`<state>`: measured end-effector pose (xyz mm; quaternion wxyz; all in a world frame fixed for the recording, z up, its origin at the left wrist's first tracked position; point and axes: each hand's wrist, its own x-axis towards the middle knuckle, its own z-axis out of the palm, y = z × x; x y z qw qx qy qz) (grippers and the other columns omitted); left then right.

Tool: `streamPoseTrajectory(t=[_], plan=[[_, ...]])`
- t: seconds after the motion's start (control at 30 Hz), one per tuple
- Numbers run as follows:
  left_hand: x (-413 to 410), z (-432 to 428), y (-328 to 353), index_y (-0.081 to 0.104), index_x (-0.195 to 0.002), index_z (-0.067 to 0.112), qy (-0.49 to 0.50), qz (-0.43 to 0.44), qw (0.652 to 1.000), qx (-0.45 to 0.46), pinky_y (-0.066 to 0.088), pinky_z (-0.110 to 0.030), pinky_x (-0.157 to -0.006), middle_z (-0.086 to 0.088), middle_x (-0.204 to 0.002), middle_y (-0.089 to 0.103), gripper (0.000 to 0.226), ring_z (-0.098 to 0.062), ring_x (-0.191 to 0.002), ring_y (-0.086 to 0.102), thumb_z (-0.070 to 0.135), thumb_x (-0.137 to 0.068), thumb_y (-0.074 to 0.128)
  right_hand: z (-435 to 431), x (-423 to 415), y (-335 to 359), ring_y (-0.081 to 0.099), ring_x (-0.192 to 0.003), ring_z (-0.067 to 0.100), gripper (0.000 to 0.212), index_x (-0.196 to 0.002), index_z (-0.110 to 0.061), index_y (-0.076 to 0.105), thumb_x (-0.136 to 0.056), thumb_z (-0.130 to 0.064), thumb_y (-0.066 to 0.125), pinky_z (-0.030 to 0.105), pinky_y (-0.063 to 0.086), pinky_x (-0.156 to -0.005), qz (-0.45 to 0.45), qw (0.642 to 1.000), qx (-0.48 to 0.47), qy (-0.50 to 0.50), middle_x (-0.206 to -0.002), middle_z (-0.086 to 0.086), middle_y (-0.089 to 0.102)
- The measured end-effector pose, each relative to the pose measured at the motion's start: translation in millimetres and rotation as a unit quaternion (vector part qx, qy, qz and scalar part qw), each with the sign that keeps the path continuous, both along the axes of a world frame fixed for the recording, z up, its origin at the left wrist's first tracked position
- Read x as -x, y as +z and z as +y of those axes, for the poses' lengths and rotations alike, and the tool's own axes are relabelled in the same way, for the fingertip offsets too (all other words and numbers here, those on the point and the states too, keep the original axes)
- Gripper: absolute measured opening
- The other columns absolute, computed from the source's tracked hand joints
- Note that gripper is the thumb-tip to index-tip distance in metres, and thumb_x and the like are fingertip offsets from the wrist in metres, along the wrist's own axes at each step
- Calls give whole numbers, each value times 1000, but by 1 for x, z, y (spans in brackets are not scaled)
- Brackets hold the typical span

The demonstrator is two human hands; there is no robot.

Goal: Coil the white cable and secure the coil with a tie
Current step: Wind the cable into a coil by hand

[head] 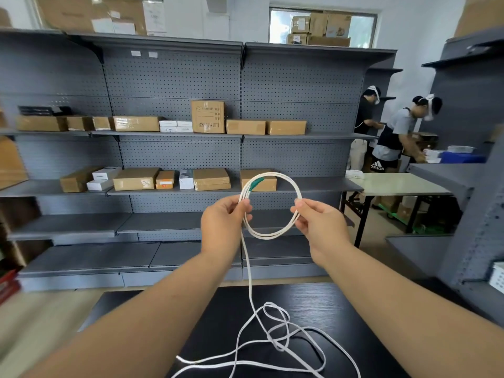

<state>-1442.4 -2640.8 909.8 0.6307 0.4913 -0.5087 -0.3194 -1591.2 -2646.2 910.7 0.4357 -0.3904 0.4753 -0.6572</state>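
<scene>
Cable [268,236], white: location? (Clerk)
A few loops held upright in the air, facing the person. The slack [277,345] drops to the table [354,309] and lies there loosely tangled. (Checker)
Grip? (Clerk)
Left hand [222,227] pinches the coil's left side, right hand [319,227] pinches its right. (Checker)
Next loop? (Clerk)
Judged: the slack hangs straight below the left pinch, so the right hand would let go to fetch it. (Checker)
Marks? (Clerk)
Green band [256,182] at upper left. No tie visible. (Checker)

The white cable [249,282] runs off the bottom edge, end unseen.
</scene>
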Motion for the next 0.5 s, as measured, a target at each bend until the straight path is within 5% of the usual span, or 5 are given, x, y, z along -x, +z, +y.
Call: streamPoseTrajectory(t=[0.13, 0.27, 0.4, 0.5], plan=[[-23, -5, 21, 67, -80, 20, -22, -194, 981, 7, 46, -22, -63, 7, -66, 65, 15, 4, -52, 58, 18, -91, 57, -1, 18, -4, 57, -79, 4, 8, -93, -22, 68, -88, -19, 62, 23, 48, -73, 215, 976, -9, 34, -93, -3, 67], [-33, -8, 45, 64, -76, 18, -73, -377, 923, 1, 42, -11, -57, 8, -60, 62, 16, 7, -50, 57, 18, -90, 59, -3, 22, 11, 61, -95, 5, 25, -111, -18, 66, -86, -22, 64, 25, 46, -90, 322, 944, 61, 32, -104, -6, 67], [-32, -10, 56, 69, -77, 15, -85, -481, 873, 1, 49, -29, -72, -2, -65, 68, 15, -22, -70, 66, 23, -88, 62, -2, 13, 31, 61, -102, 8, 33, -117, -17, 64, -85, -24, 65, 24, 43, -95, 463, 877, 107, 75, -111, -4, 67], [-30, -9, 59, 66, -71, 21, -105, -509, 854, -3, 44, -27, -66, 4, -61, 63, 18, -15, -63, 57, 23, -88, 60, 1, 6, 40, 59, -96, 7, 30, -114, -19, 66, -85, -27, 65, 20, 42, -84, 550, 823, 97, 106, -103, -6, 68]])
